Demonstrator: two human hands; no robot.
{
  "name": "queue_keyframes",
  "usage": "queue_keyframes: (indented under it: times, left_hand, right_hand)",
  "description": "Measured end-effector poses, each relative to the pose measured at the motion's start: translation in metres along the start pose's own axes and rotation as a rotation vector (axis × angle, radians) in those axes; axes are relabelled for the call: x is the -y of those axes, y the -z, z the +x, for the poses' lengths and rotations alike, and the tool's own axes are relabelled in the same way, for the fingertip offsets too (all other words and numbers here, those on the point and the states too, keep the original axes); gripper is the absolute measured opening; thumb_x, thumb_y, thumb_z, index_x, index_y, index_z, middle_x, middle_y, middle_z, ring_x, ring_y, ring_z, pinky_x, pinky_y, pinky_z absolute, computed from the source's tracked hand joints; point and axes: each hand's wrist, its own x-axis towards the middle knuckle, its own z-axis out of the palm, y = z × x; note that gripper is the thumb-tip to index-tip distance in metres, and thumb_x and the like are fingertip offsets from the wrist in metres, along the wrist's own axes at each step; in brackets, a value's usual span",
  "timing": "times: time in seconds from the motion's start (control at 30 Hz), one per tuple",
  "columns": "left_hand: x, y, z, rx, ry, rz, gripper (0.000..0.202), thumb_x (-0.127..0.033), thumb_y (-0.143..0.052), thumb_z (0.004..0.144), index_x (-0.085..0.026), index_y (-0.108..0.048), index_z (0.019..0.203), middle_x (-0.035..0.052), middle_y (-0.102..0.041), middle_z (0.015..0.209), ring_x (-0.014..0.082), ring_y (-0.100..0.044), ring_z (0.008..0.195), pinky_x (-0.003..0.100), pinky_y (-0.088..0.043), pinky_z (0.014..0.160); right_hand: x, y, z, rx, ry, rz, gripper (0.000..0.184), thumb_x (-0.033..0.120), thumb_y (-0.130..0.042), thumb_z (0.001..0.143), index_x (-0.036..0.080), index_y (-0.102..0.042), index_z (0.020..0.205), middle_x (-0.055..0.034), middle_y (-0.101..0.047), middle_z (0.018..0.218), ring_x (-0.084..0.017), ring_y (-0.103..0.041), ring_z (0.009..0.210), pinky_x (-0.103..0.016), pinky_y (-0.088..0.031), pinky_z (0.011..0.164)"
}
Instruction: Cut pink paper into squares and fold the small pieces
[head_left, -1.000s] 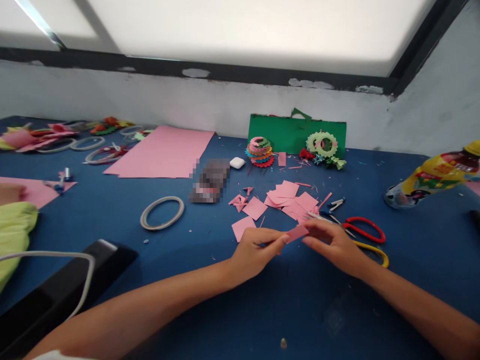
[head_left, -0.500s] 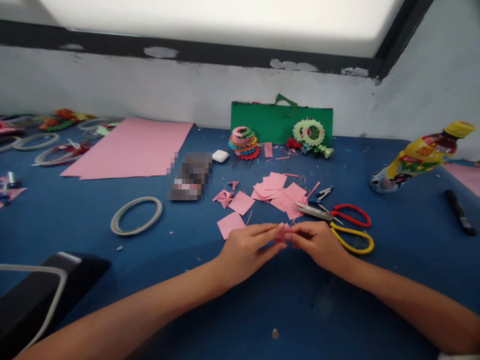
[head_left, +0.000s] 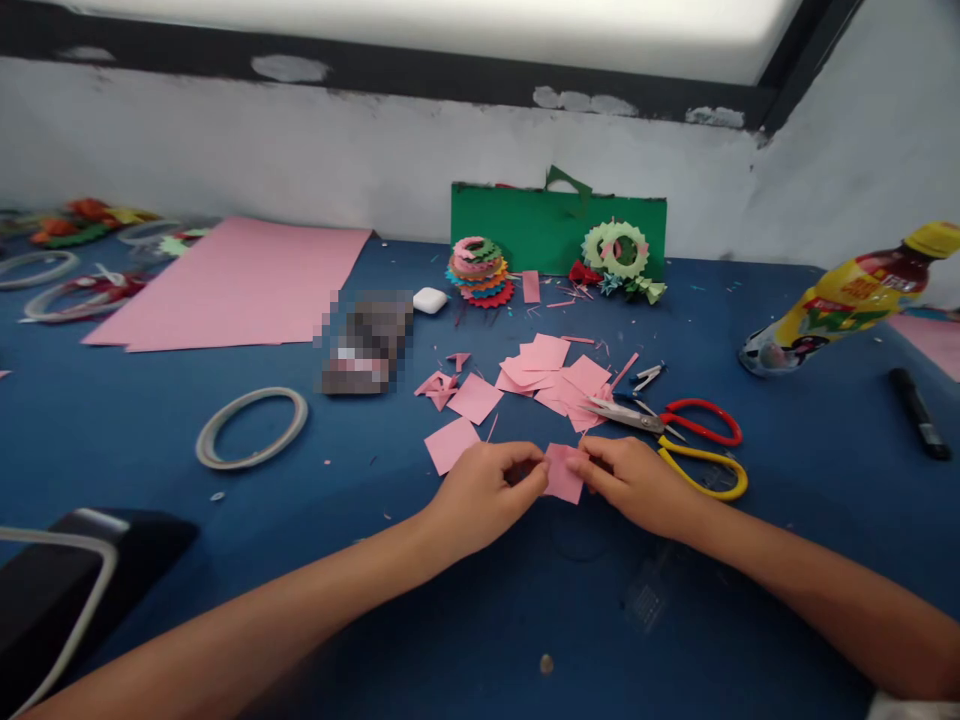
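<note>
A small pink paper square [head_left: 562,474] is stretched between my two hands above the blue table. Its left edge is pinched by the thumb and finger of my left hand [head_left: 487,495]. On the other side, my right hand [head_left: 634,482] grips the square the same way. Several more pink paper squares [head_left: 544,353] lie in a loose pile just beyond my hands. Beside my right hand rest scissors [head_left: 701,456] with one red and one yellow handle. Small folded pink pieces [head_left: 437,388] lie left of the pile.
A roll of tape [head_left: 251,428] lies left of my hands. Large pink sheets [head_left: 240,285] and a pixelated dark object [head_left: 367,342] are further back. Paper rings [head_left: 484,272] stand before a green board [head_left: 547,225]. At right are a drink bottle [head_left: 840,305] and black marker [head_left: 919,412].
The pink paper between my fingers was folded or bunched and mostly hidden; now it is opened out flat. My fingers have moved to its sides. The whole view has shifted slightly.
</note>
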Motion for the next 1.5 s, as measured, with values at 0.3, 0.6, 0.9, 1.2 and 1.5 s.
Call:
queue_keyframes:
  times: [0.3, 0.6, 0.9, 1.2, 1.5]
  left_hand:
    - [-0.008, 0.002, 0.002, 0.105, 0.060, 0.526, 0.032, -0.033, -0.042, 0.085, -0.018, -0.055, 0.059, 0.0008, -0.060, 0.055, 0.0141, -0.053, 0.052, 0.025, -0.021, 0.048]
    - [0.002, -0.004, 0.000, -0.005, -0.027, 0.644, 0.022, -0.039, -0.048, 0.086, -0.020, -0.056, 0.079, 0.0010, -0.064, 0.060, 0.0185, -0.061, 0.052, 0.023, -0.027, 0.046]
    - [0.006, -0.003, 0.003, -0.037, -0.039, 0.565, 0.017, -0.037, -0.050, 0.086, -0.021, -0.055, 0.091, -0.0025, -0.063, 0.062, 0.0151, -0.059, 0.050, 0.022, -0.026, 0.044]
    - [0.019, -0.012, 0.001, -0.193, -0.390, 0.639, 0.018, -0.028, -0.045, 0.090, -0.019, -0.059, 0.082, -0.0008, -0.066, 0.075, 0.0126, -0.061, 0.065, 0.022, -0.038, 0.053]
    - [0.023, -0.009, -0.003, -0.252, -0.737, 0.782, 0.019, -0.023, -0.047, 0.090, -0.017, -0.063, 0.097, 0.0019, -0.070, 0.094, 0.0130, -0.060, 0.066, 0.025, -0.045, 0.055]
  right_hand:
    - [0.003, -0.017, -0.001, -0.084, 0.000, -0.520, 0.020, 0.035, -0.049, 0.090, 0.019, -0.053, 0.079, -0.0006, -0.061, 0.067, -0.015, -0.056, 0.058, -0.026, -0.017, 0.050]
    - [0.001, -0.028, -0.008, -0.158, 0.144, -0.701, 0.018, 0.030, -0.040, 0.093, 0.018, -0.049, 0.085, -0.0022, -0.056, 0.068, -0.017, -0.056, 0.057, -0.028, -0.018, 0.047]
    - [-0.001, -0.025, -0.007, -0.199, 0.144, -0.695, 0.016, 0.028, -0.043, 0.092, 0.018, -0.048, 0.081, -0.0007, -0.056, 0.066, -0.015, -0.055, 0.055, -0.028, -0.020, 0.048]
    - [-0.004, -0.028, -0.009, -0.270, 0.267, -0.718, 0.018, 0.023, -0.039, 0.094, 0.019, -0.051, 0.081, 0.0001, -0.052, 0.067, -0.013, -0.050, 0.055, -0.029, -0.021, 0.048]
    - [-0.011, -0.023, -0.014, -0.257, 0.457, -0.655, 0.019, 0.017, -0.041, 0.094, 0.015, -0.059, 0.089, -0.0048, -0.062, 0.080, -0.014, -0.058, 0.070, -0.025, -0.040, 0.060]
